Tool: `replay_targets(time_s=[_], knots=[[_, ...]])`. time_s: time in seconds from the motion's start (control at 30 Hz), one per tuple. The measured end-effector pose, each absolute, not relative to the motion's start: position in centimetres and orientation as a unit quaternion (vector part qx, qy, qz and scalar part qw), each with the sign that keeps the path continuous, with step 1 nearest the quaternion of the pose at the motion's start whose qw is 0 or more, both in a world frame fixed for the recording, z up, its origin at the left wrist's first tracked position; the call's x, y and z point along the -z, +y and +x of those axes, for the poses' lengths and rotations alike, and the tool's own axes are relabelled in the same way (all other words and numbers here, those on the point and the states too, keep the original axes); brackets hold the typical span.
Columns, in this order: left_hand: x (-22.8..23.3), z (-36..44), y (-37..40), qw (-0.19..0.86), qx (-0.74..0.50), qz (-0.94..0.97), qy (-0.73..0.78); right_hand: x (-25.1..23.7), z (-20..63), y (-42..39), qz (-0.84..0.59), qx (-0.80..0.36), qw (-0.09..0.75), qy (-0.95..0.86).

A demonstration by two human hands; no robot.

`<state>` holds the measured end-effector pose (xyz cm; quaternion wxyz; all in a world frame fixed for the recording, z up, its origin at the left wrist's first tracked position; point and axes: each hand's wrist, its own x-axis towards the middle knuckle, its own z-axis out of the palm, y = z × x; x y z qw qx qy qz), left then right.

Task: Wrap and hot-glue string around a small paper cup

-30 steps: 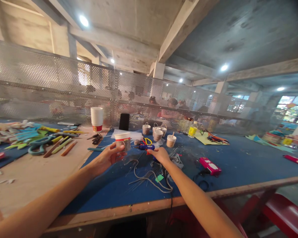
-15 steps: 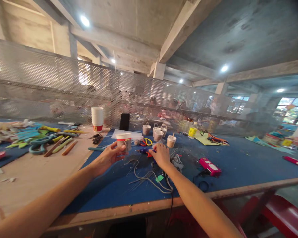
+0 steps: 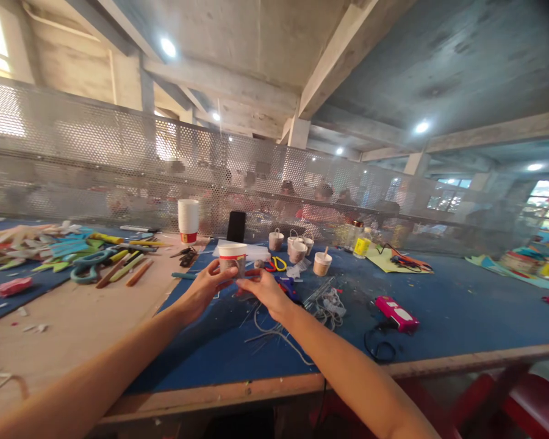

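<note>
My left hand [image 3: 207,286] is closed around a white paper cup [image 3: 232,250] with a red band, held upright above the blue table mat. Grey cord covers part of the cup's lower wall. Against the cup's lower right side, my right hand [image 3: 266,291] has its thumb and fingers pinched, apparently on the grey cord [image 3: 279,332], which trails onto the mat below; the fingertips are partly hidden. A blue glue gun [image 3: 287,286] lies just behind my right hand. Farther right is a tangle of grey cord [image 3: 333,305].
Several small cord-wrapped cups [image 3: 297,251] stand behind, with yellow-handled scissors [image 3: 279,263] before them. A cup stack [image 3: 188,219] and black phone [image 3: 236,226] stand near the perforated screen [image 3: 119,164]. Clay tools [image 3: 128,267] lie left, a pink device [image 3: 397,314] right.
My right hand has left the glue gun, which now lies on the mat, and has moved left to the cup. My left hand still holds the cup. The view has shifted slightly.
</note>
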<state>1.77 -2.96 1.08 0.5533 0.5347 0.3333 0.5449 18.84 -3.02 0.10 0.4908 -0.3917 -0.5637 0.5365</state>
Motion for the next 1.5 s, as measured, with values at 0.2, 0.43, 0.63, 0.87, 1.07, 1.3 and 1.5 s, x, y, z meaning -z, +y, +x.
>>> replay_targets(time_s=[0.2,0.43,0.63,0.87,1.07,1.3,1.5], knots=[[-0.3,1.7,-2.3,0.556,-0.536,0.540,0.334,-0.1,20.5,-2.0,-0.381,-0.402,0.536,-0.637],[-0.7,1.7,-2.9,0.596,-0.495,0.554,0.304,-0.3,21.0,-1.9,-0.349,-0.360,0.583,-0.639],[-1.0,1.9,-3.2,0.607,-0.486,0.552,0.301,-0.9,20.9,-2.2,-0.353,-0.357,0.597,-0.626],[-1.4,2.1,-3.8,0.609,-0.482,0.552,0.302,-1.7,21.2,-2.9,-0.379,-0.327,0.596,-0.628],[-1.4,2.2,-3.6,0.608,-0.484,0.551,0.305,-1.4,21.4,-2.7,-0.384,-0.314,0.599,-0.628],[-1.4,2.1,-3.7,0.609,-0.475,0.564,0.292,-1.3,21.4,-2.6,-0.380,-0.314,0.605,-0.625],[-1.3,2.1,-3.7,0.610,-0.470,0.568,0.291,-1.5,21.5,-2.8,-0.389,-0.305,0.601,-0.628]])
